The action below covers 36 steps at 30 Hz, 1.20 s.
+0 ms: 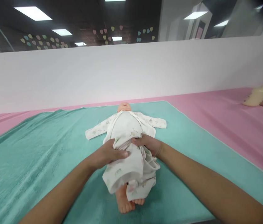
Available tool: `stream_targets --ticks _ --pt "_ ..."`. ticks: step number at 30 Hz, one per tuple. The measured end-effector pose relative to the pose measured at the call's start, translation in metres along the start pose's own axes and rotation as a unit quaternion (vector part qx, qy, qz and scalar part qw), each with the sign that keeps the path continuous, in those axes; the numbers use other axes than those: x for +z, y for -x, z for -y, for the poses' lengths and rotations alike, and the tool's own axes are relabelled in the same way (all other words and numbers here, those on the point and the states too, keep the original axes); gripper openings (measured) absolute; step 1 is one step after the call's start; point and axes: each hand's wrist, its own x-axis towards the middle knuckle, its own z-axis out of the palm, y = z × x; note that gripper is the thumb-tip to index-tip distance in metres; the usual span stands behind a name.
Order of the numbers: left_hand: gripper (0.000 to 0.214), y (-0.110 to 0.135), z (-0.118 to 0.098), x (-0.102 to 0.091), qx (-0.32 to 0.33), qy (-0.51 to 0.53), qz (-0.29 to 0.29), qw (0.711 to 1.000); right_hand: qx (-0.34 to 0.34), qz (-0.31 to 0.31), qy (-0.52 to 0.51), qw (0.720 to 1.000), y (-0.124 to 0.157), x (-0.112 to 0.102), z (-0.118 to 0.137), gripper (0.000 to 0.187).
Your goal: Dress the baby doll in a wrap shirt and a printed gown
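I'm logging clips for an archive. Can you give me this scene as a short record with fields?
Surface: teal towel on a pink sheet
Doll: baby doll on its back, head away, bare feet nearest
Clothing: white top, sleeves spread; white trousers bunched at the waist
Left hand: grips trousers at the waist
Right hand: grips trousers at the waist
Far right: cream object, unclear
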Motion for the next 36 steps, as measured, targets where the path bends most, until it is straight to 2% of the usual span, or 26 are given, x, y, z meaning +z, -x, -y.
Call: stream_targets --ticks 3,5,8,11,14,18,21,24,28,32,36 --pt "0.049 0.002 -0.005 0.002 -0.014 -0.071 0.011 0.997 0.0 0.007 -0.016 1.0 0.0 -0.002 -0.001 0.044" --pt "0.052 0.002 -0.004 0.002 -0.024 -0.067 0.004 0.997 -0.002 0.012 -0.01 1.0 0.0 -0.001 0.001 0.042" --pt "0.047 -0.001 0.003 0.002 -0.004 0.038 -0.035 0.999 0.006 0.001 0.028 1.0 0.001 0.003 0.006 0.041" --pt "0.045 -0.005 0.01 0.001 0.02 0.159 -0.078 0.984 0.06 -0.008 0.115 0.992 0.0 0.008 0.013 0.041" --pt "0.048 -0.006 0.013 0.001 0.025 0.202 -0.077 0.976 0.106 0.017 0.181 0.978 0.0 0.014 0.019 0.042" --pt "0.047 -0.005 0.013 0.0 0.021 0.187 -0.057 0.98 0.113 0.016 0.184 0.976 0.001 0.017 0.02 0.042" --pt "0.044 -0.003 0.01 -0.001 0.009 0.144 -0.061 0.988 0.068 -0.009 0.13 0.989 0.001 0.016 0.015 0.04" --pt "0.04 -0.001 0.006 -0.001 0.027 0.074 -0.042 0.996 0.013 -0.027 0.066 0.997 0.002 0.014 0.008 0.04" --pt "0.064 0.001 0.002 -0.001 0.016 -0.014 -0.009 1.0 -0.011 -0.034 0.02 0.999 0.001 0.012 0.003 0.04" --pt "0.058 -0.001 0.002 0.002 0.024 0.021 -0.036 0.999 -0.002 -0.025 0.03 0.999 0.001 0.009 0.004 0.04" --pt "0.045 -0.004 0.007 0.004 0.057 0.088 -0.088 0.991 0.046 -0.002 0.113 0.993 0.001 0.01 0.011 0.045"
